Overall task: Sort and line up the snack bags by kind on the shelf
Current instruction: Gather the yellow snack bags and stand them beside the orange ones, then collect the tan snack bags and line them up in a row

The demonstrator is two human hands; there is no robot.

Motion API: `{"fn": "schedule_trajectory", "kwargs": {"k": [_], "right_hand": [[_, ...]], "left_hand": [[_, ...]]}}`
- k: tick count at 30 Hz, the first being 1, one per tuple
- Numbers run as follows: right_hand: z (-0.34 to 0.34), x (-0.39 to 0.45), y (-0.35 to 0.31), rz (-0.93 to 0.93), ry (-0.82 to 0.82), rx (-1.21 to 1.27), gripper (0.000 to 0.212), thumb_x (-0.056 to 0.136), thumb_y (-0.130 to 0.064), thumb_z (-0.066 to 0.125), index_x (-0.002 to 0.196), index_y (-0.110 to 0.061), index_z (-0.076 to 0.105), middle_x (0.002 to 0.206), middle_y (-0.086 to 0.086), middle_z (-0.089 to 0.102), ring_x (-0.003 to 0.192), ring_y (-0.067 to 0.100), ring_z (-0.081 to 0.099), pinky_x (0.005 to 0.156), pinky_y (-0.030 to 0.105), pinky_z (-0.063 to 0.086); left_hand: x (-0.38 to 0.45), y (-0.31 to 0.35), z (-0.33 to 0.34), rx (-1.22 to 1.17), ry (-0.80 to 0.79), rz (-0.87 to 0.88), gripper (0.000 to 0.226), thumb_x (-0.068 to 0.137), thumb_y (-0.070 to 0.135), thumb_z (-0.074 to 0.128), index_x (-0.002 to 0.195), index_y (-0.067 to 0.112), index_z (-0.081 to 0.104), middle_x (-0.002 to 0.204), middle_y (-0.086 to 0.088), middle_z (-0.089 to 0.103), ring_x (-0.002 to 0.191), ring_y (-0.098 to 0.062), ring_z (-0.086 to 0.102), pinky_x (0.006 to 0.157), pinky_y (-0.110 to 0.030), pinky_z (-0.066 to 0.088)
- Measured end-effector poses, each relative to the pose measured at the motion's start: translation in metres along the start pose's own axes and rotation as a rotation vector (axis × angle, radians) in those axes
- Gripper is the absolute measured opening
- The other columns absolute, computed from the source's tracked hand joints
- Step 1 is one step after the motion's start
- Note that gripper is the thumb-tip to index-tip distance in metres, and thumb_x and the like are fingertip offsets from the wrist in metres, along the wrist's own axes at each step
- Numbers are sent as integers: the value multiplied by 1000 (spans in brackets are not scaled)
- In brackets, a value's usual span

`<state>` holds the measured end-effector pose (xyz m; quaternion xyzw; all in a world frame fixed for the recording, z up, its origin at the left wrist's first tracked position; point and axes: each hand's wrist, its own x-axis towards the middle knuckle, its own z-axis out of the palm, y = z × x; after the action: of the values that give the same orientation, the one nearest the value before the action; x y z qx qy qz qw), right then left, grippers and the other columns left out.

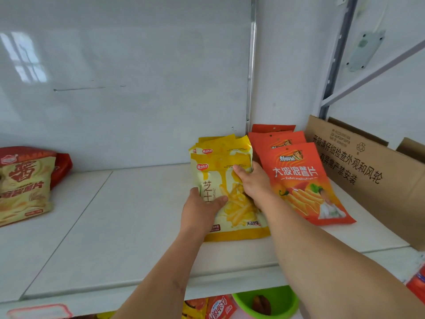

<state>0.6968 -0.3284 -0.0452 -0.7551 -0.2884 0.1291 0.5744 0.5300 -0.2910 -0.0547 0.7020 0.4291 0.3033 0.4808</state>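
White shelf before us: far left of our grip lean tomato-chip bags; our left hand and right hand clasp the front yellow cheese-fries bag; orange wavy-chip bags stand just right.

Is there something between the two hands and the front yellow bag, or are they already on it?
Nothing visible stands between them. The left hand grips the left edge of the front yellow fries snack bag, and the right hand holds its right side, next to the row of orange chip bags.
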Motion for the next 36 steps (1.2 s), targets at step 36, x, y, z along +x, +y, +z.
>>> {"fn": "schedule_trajectory", "kwargs": {"k": [36], "right_hand": [[277, -131, -117, -804, -169, -978, 32, 102, -31, 41, 121, -20, 63, 127, 1, 59, 119, 25, 52, 101, 37, 31]], "left_hand": [[24, -96, -316, 1139, 327, 347, 34, 101, 35, 44, 123, 17, 63, 121, -2, 62, 116, -25, 56, 91, -39, 45]]}}
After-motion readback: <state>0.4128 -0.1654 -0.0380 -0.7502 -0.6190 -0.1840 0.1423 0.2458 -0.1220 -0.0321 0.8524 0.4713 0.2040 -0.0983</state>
